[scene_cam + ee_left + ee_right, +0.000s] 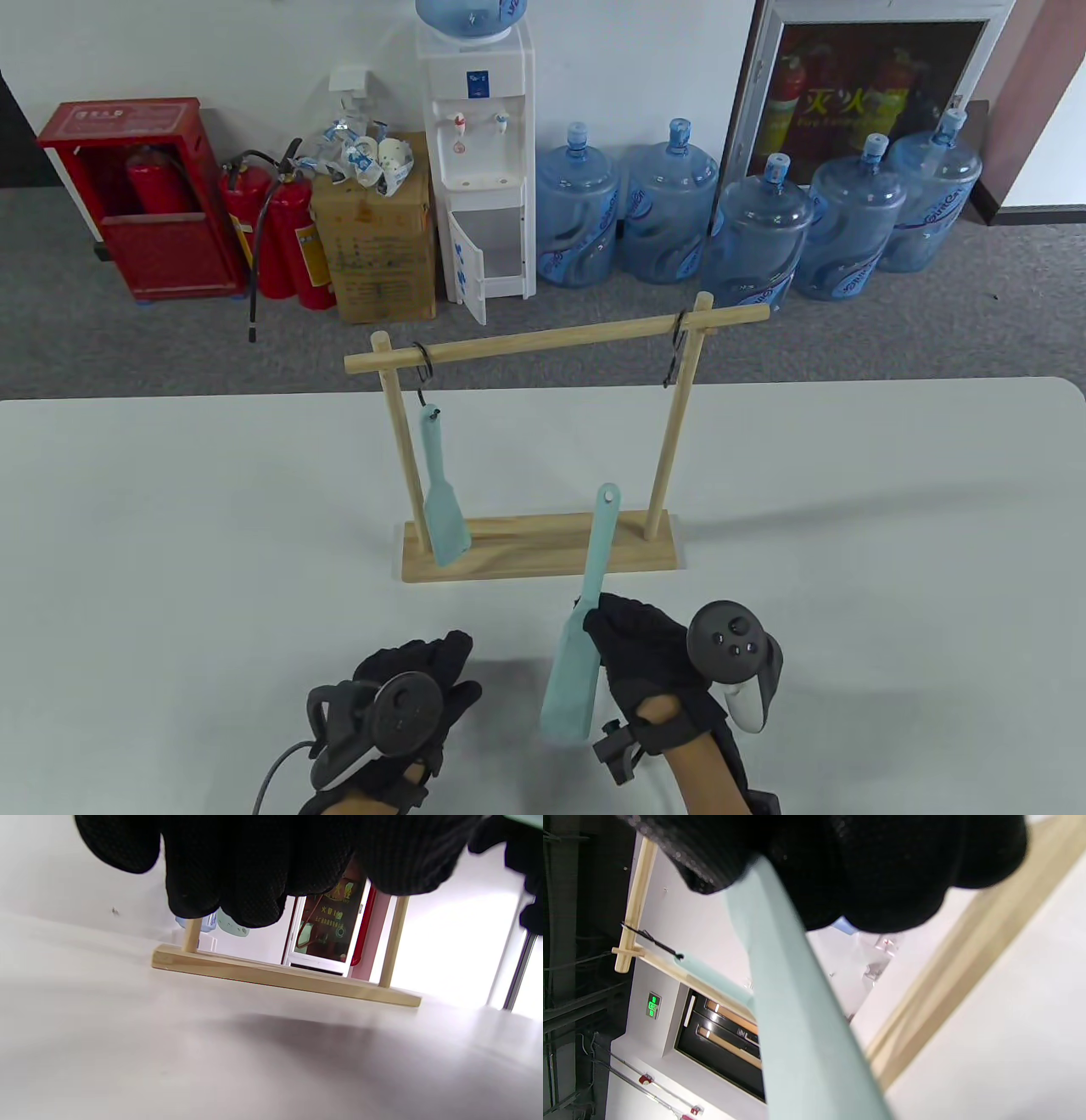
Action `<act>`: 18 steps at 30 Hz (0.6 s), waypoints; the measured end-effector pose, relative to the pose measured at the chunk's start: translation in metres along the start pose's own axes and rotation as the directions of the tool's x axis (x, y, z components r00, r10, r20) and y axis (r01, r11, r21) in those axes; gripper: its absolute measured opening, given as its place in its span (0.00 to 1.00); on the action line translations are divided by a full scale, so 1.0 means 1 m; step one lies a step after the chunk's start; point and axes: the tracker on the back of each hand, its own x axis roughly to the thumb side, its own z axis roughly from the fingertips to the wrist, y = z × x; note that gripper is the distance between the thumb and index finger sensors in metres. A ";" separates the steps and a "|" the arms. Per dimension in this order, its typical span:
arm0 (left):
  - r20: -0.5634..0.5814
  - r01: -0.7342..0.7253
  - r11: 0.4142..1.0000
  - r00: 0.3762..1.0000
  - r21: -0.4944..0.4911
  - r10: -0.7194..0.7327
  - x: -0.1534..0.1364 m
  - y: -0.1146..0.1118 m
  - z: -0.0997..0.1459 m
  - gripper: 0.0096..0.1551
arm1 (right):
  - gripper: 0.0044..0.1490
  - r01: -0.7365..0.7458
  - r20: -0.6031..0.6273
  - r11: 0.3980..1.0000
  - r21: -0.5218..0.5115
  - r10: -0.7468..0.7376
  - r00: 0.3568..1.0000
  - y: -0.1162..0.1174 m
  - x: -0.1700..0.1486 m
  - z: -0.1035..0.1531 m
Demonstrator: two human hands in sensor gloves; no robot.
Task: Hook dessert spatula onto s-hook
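Note:
My right hand (632,632) grips a light teal dessert spatula (585,620) where handle meets blade. Its handle end with the hole points up toward the wooden rack (543,552), its blade toward me. The spatula fills the right wrist view (797,1018). An empty black s-hook (676,348) hangs from the right end of the rack's bar. A second teal spatula (441,492) hangs on the left s-hook (423,365). My left hand (416,688) rests on the table, holding nothing; its fingers (237,870) hang before the rack's base (280,978).
The white table (170,552) holds only the rack. Behind it on the floor stand a water dispenser (479,161), several blue water jugs (670,204), a cardboard box (373,246) and red fire extinguishers (288,229).

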 end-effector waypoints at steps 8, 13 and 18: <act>0.023 0.099 0.995 0.995 0.014 -0.099 0.010 0.004 0.002 0.35 | 0.32 0.006 0.013 0.995 -0.098 -0.005 1.000 -0.030 0.016 -0.032; 0.032 0.094 0.996 0.995 0.011 -0.094 0.010 0.003 0.001 0.35 | 0.32 0.045 -0.004 0.989 -0.140 -0.046 0.999 -0.042 0.019 -0.049; 0.027 0.097 0.995 0.995 -0.024 -0.096 0.008 -0.001 0.000 0.35 | 0.32 0.083 -0.041 0.986 -0.146 -0.090 0.995 -0.047 0.017 -0.064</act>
